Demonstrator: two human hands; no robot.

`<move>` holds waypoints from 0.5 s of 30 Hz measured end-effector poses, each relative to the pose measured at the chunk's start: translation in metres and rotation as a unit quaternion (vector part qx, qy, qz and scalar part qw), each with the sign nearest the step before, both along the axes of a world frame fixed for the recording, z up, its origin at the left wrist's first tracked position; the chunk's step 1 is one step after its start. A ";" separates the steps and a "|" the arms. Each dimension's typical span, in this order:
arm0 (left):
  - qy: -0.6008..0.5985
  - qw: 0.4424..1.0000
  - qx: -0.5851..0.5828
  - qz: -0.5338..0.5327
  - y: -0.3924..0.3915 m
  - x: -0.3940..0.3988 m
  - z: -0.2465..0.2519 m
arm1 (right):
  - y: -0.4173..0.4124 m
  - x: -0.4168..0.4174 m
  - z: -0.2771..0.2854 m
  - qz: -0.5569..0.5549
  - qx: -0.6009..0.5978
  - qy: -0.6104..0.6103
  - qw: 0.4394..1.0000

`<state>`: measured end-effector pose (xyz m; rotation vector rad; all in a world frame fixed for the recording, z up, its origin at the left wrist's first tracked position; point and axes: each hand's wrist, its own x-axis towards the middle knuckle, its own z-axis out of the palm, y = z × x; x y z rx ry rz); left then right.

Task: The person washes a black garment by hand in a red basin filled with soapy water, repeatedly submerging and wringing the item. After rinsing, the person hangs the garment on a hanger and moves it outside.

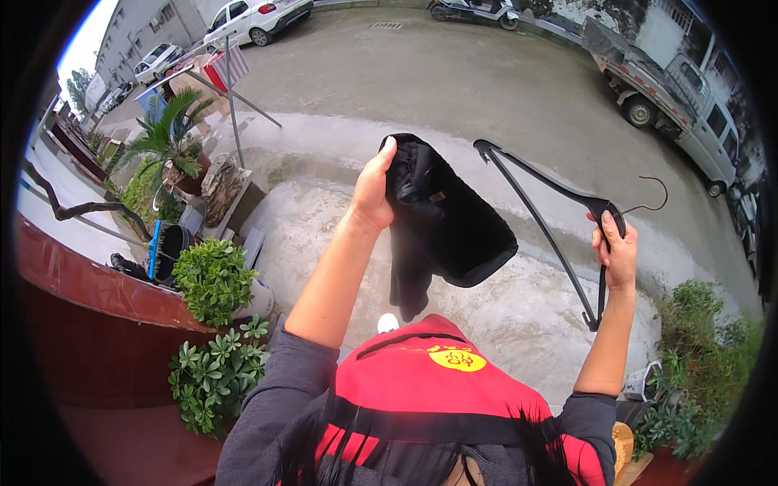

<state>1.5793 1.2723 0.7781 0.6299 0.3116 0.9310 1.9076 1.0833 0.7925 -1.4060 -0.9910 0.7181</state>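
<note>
A black garment (453, 212), its fabric dark and folded over with one narrow part hanging lower, is held up by my left hand (374, 182) at its upper left edge. To the right, my right hand (617, 249) grips a black clothes hanger (550, 176) near its neck. The hanger is turned on its side, with its metal hook (659, 188) pointing right and its bar running down on the left. Garment and hanger are apart. Part of the garment's far side is hidden by its own folds.
Potted shrubs (216, 282) and a blue broom (155, 249) stand at the left by a red ledge (109, 279). Farther off are a metal drying rack (231, 91), a potted palm (173, 140) and a white car (258, 18). A small truck (687, 91) is at right, above plants (699, 346).
</note>
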 end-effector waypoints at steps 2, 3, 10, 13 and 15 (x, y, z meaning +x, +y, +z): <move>0.069 0.998 0.004 0.008 0.028 0.003 0.004 | 0.000 -0.010 0.008 0.022 0.001 0.017 1.000; 0.080 0.997 0.017 -0.005 0.046 0.006 0.002 | 0.002 -0.021 0.013 0.022 -0.003 0.017 1.000; 0.163 0.984 0.063 -0.041 0.116 0.004 -0.015 | 0.083 -0.100 -0.022 0.055 -0.046 -0.105 0.992; 0.206 0.968 0.133 -0.044 0.122 0.018 0.003 | 0.146 -0.132 -0.047 0.050 -0.014 -0.092 0.994; 0.242 0.947 0.211 -0.012 0.143 0.022 -0.003 | 0.185 -0.152 -0.070 0.009 0.038 -0.135 0.990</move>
